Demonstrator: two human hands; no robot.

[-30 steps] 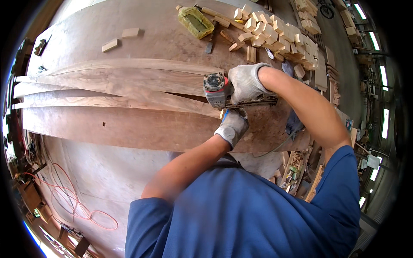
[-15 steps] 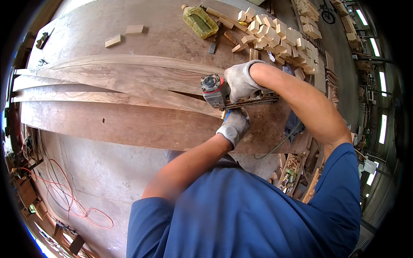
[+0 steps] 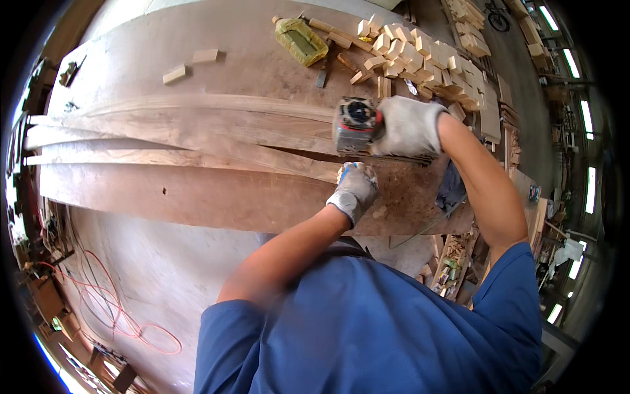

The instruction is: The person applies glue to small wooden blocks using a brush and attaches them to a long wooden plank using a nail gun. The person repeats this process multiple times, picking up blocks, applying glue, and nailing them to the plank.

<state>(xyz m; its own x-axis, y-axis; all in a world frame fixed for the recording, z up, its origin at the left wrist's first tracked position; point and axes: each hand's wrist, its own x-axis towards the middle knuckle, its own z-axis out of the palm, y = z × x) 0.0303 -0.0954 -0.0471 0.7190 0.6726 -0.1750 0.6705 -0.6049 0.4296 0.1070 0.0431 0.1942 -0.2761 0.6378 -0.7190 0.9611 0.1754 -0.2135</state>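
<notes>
My right hand (image 3: 410,128), in a pale work glove, is wrapped round a nail gun (image 3: 355,125) with a grey body and a red band. The gun is above the right ends of several long, curved wooden strips (image 3: 216,154) lying across the workbench. Closer to me, my left hand (image 3: 357,187), gloved in white and grey, is closed beside the right end of the nearest strips. Its fingers are curled, and whatever they hold is mostly hidden. A small blue patch shows by the fingertips.
Many cut wood blocks (image 3: 420,59) are heaped at the bench's far right. Near them lie a yellowish plastic bottle (image 3: 300,41) and a hammer (image 3: 323,73). Two loose blocks (image 3: 174,74) rest far left. A dark cloth (image 3: 450,189) and hose are at right; an orange hose (image 3: 111,308) coils on the floor.
The nail gun and my right hand have moved to the right, and the gun has turned and lifted off the spot by my left hand. My left hand has stayed nearly in place.
</notes>
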